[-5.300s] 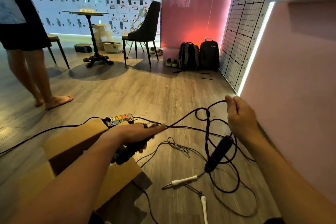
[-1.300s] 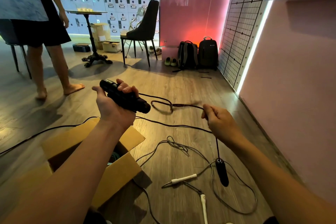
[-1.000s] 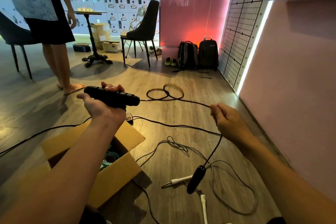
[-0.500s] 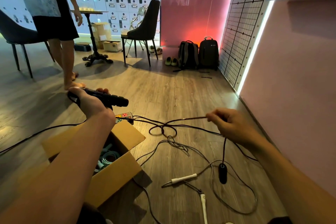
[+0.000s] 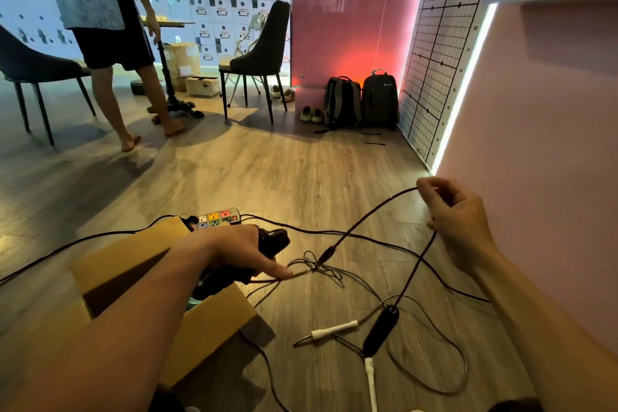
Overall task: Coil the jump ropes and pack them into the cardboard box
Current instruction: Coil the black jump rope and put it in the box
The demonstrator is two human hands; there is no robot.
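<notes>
- Left hand (image 5: 240, 249), centre-left of frame: grip closed round the black handle (image 5: 272, 239) of the black jump rope (image 5: 363, 220); forefinger stretched out to the right, its tip at a tangle of cords on the floor
- Right hand (image 5: 458, 224), right of centre: grip pinching the rope between thumb and fingers, held clear of the wooden floor (image 5: 301, 177)
- From that pinch one length slopes down-left to the tangle near the left forefinger; another length drops to the second black handle (image 5: 381, 331), lower centre. Whether this handle rests on the floor or hangs cannot be told
- Cardboard box (image 5: 207, 328), lower left: open, flaps raised, partly under the left forearm; something pale green shows just inside its near wall
- White handle (image 5: 334, 329) of another rope lies on the floor just beside the second black handle; a further white handle (image 5: 369, 375) lies below it
- Power strip (image 5: 219, 217) on the floor just beyond the box, a black cable running off to the left
- Upper left: a barefoot person (image 5: 100, 10) standing beside a dark chair (image 5: 33, 63)
- Upper centre: two backpacks (image 5: 361, 100) against the red wall
</notes>
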